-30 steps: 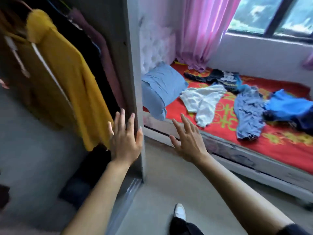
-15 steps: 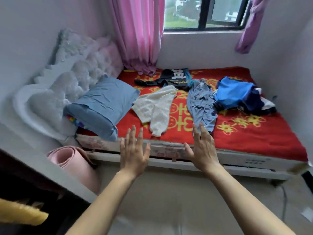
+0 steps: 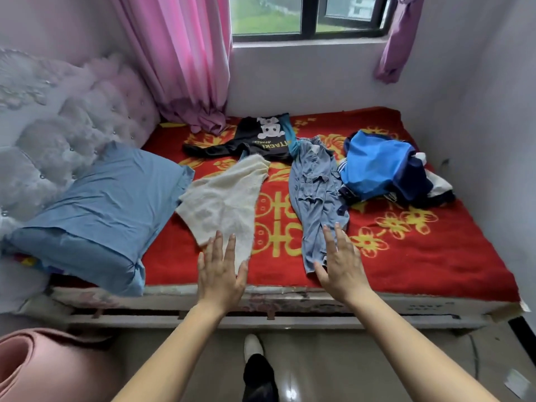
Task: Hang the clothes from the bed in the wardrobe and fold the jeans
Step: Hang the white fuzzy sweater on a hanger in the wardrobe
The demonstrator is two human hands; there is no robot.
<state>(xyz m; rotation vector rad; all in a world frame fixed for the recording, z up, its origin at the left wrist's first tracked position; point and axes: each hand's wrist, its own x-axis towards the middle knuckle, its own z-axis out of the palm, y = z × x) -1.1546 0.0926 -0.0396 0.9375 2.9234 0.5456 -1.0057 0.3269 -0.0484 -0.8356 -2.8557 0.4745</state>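
Note:
On the red bed cover [image 3: 420, 256] lie several clothes. A cream knit top [image 3: 223, 198] sits left of centre, light blue jeans [image 3: 316, 192] lie lengthwise beside it, a black printed shirt [image 3: 261, 137] is behind them, and a bright blue jacket [image 3: 377, 166] is bunched at the right. My left hand [image 3: 222, 274] hovers flat over the lower edge of the cream top, fingers straight. My right hand [image 3: 342, 265] hovers over the jeans' leg end, fingers spread. Neither holds anything. The wardrobe is out of view.
A blue pillow [image 3: 98, 210] leans on the padded headboard [image 3: 72, 120] at the left. Pink curtains [image 3: 179, 59] hang by the window [image 3: 307, 15]. A rolled pink mat [image 3: 43, 367] lies on the floor at lower left. My shoe [image 3: 252, 346] stands before the bed frame.
My view has swung from the wardrobe with its yellow garment round to the bed and moved closer. Both open hands now reach out over the clothes at the bed's near edge.

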